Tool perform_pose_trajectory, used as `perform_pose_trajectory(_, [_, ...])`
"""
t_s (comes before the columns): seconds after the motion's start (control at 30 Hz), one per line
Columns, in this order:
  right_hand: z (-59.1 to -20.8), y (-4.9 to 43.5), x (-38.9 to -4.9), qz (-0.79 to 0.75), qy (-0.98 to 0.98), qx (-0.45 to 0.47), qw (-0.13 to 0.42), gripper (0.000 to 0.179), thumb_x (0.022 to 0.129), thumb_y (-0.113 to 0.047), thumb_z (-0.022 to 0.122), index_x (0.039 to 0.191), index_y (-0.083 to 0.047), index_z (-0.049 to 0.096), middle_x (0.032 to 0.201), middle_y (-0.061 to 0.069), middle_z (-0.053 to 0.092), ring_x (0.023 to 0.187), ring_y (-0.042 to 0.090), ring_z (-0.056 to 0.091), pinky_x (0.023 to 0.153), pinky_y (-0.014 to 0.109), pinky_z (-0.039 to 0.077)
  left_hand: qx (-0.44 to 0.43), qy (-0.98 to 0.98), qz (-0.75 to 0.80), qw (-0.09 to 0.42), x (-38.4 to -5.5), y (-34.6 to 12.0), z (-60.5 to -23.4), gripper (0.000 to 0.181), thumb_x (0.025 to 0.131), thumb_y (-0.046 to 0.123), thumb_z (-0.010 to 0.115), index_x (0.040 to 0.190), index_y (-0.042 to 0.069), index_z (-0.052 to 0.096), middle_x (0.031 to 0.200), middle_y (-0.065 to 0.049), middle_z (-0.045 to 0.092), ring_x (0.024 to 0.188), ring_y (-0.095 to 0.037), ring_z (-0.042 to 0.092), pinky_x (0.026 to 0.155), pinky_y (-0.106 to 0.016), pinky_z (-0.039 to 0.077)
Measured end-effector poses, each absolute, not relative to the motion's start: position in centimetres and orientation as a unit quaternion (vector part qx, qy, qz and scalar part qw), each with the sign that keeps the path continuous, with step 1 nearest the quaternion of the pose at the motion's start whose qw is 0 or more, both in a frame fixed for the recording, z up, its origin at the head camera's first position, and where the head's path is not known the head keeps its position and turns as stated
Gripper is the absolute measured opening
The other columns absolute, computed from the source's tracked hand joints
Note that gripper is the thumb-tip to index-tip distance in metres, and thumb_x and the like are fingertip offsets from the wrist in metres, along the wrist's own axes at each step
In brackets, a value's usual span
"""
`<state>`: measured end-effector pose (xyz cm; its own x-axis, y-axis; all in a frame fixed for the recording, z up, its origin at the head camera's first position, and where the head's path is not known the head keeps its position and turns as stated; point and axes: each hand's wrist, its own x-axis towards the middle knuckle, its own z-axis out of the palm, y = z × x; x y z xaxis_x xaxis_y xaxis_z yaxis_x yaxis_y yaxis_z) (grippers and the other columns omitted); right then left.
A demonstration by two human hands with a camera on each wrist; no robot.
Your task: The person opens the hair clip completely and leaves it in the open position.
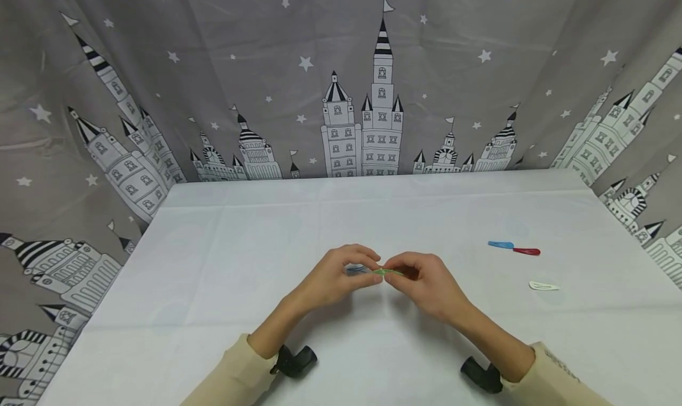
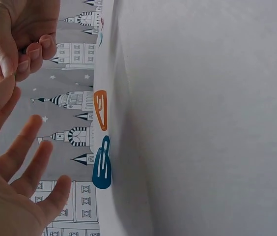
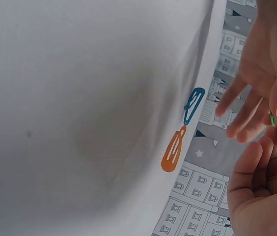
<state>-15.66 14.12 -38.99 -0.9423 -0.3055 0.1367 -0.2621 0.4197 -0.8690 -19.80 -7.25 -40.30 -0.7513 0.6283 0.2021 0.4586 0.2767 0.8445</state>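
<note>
A thin green hair clip (image 1: 381, 271) is between my two hands, seen edge-on. My left hand (image 1: 340, 274) pinches its left end between thumb and forefinger, the other fingers spread apart in the left wrist view. My right hand (image 1: 426, 280) pinches the other end, with its remaining fingers curled in. In the right wrist view green parts of the clip show at both fingertips. Behind the hands on the table lie a blue hair clip (image 3: 194, 104) and an orange hair clip (image 3: 172, 151), end to end. In the head view the hands largely cover that pair.
To the right on the white-covered table (image 1: 240, 246) lie a light blue hair clip (image 1: 501, 245) and a red hair clip (image 1: 527, 251), end to end. A white hair clip (image 1: 544, 286) lies nearer. A grey castle-print curtain (image 1: 256, 57) hangs behind the table's far edge.
</note>
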Motion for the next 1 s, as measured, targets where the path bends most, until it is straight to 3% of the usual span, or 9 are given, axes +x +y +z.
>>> perform_pose_trajectory(0.43, [-39.7,14.8,-15.3,-0.501,0.844,-0.190,0.004,0.012,0.089,-0.007,0.072,0.101,-0.006,0.075,0.088,-0.005,0.068,0.075,0.015,0.059,0.067,0.028,0.051,0.321,0.795,0.511,0.063,-19.6,-7.5,-40.5,0.003,0.088,0.015,0.076,0.089,0.013,0.077,0.113,-0.010,0.068,0.111,-0.018,0.059,0.095,-0.046,0.046])
perform_pose_trajectory(0.67, [-39.8,15.3,-15.3,-0.511,0.834,-0.207,0.021,0.015,0.090,-0.006,0.071,0.103,-0.008,0.077,0.086,-0.006,0.067,0.069,0.014,0.056,0.061,0.026,0.049,0.343,0.792,0.502,0.061,-19.4,-7.6,-40.5,0.008,0.088,0.015,0.075,0.093,0.009,0.078,0.113,-0.010,0.068,0.109,-0.019,0.059,0.093,-0.040,0.047])
perform_pose_trajectory(1.0, [-39.4,15.9,-15.3,-0.520,0.820,-0.229,0.069,0.019,0.092,-0.012,0.071,0.109,-0.009,0.076,0.086,-0.002,0.066,0.071,0.016,0.054,0.062,0.027,0.047,0.348,0.799,0.484,0.082,-19.0,-7.8,-40.2,0.011,0.087,0.014,0.076,0.095,0.007,0.079,0.115,-0.008,0.067,0.113,-0.020,0.057,0.096,-0.042,0.044])
